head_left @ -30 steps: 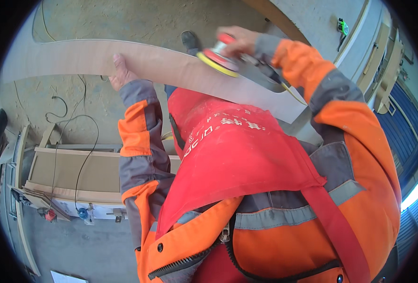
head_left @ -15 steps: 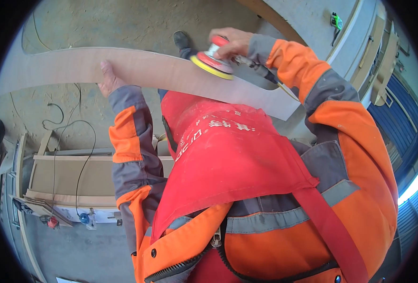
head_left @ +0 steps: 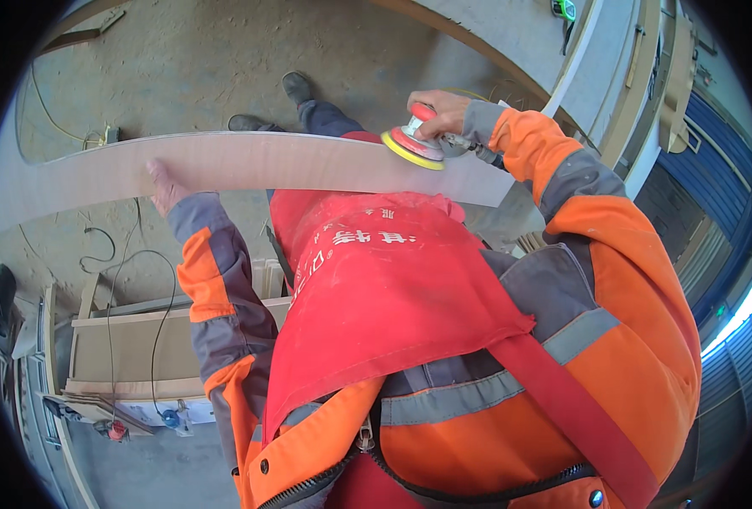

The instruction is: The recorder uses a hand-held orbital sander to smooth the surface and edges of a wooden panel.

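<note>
Head view: clamping a long, curved, pale wooden board [head_left: 291,165], now more level in front of a red cloth apron [head_left: 393,297], in left hand [head_left: 167,190]; gripping a round red-and-yellow sander [head_left: 415,148] in right hand [head_left: 449,112], nearer the board's right end than earlier.

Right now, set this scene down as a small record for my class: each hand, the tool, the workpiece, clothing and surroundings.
Left grip: left hand on the near edge of the board, thumb on top
Right grip: right hand around the sander
Tool: sander with a yellow round pad, over the board's right part; contact hard to tell
Workpiece: long, curved, pale board
Clothing: red apron; orange and grey jacket
Beyond the board: two dark shoes
Upper edge, right of centre: green tape measure
</note>
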Demonstrator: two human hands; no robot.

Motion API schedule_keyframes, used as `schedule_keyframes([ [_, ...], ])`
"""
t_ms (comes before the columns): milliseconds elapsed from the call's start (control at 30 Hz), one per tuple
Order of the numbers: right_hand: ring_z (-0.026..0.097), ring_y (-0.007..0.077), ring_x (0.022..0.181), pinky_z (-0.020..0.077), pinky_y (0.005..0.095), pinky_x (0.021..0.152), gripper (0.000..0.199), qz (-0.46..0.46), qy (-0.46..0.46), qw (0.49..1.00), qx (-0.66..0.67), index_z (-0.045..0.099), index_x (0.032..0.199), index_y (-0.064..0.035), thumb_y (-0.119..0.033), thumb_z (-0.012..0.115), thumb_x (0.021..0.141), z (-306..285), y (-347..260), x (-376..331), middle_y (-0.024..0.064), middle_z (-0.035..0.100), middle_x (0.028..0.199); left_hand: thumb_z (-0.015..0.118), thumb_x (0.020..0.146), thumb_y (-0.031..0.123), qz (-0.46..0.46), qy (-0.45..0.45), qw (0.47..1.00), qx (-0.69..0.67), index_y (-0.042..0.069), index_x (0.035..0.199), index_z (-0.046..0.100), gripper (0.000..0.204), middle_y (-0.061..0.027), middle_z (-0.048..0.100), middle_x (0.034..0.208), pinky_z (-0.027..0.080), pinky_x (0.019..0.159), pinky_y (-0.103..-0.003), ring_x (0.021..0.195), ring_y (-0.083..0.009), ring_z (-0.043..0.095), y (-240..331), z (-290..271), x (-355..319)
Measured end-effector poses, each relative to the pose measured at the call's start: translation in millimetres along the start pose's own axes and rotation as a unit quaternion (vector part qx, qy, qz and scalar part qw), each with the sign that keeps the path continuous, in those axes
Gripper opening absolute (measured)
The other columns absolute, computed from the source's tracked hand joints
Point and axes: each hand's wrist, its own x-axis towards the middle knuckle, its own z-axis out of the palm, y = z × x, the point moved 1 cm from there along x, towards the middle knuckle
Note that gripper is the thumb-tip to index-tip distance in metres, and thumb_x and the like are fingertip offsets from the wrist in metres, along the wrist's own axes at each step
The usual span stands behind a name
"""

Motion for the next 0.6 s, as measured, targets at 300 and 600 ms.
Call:
schedule_keyframes([
  [300,0.062,0.0204,0.078,0.0480,0.0333,0.067,0.046,0.030,0.015,0.998,-0.054,0.055,0.100,-0.0026,-0.028,0.073,0.066,-4.8,15.0,-7.9,0.0124,0.061,0.086,0.057,0.089,0.043,0.012,-0.008,1.000,0.020,0.005,0.130,0.043,0.058,-0.0124,0.054,0.123,0.048,0.089,-0.050,0.107,-0.0308,0.056,-3.4,-8.1,3.0],
  [600,0.058,0.0168,0.073,0.0459,0.0315,0.061,0.042,-0.032,0.006,0.999,0.019,0.052,0.101,-0.0037,-0.024,0.071,0.069,5.9,-17.7,3.0,0.0106,0.057,0.084,0.061,0.087,0.042,0.008,-0.036,0.999,-0.006,0.003,0.130,0.042,0.060,-0.0126,0.054,0.122,0.046,0.090,-0.049,0.106,-0.0303,0.056,-3.8,-8.4,1.6],
])
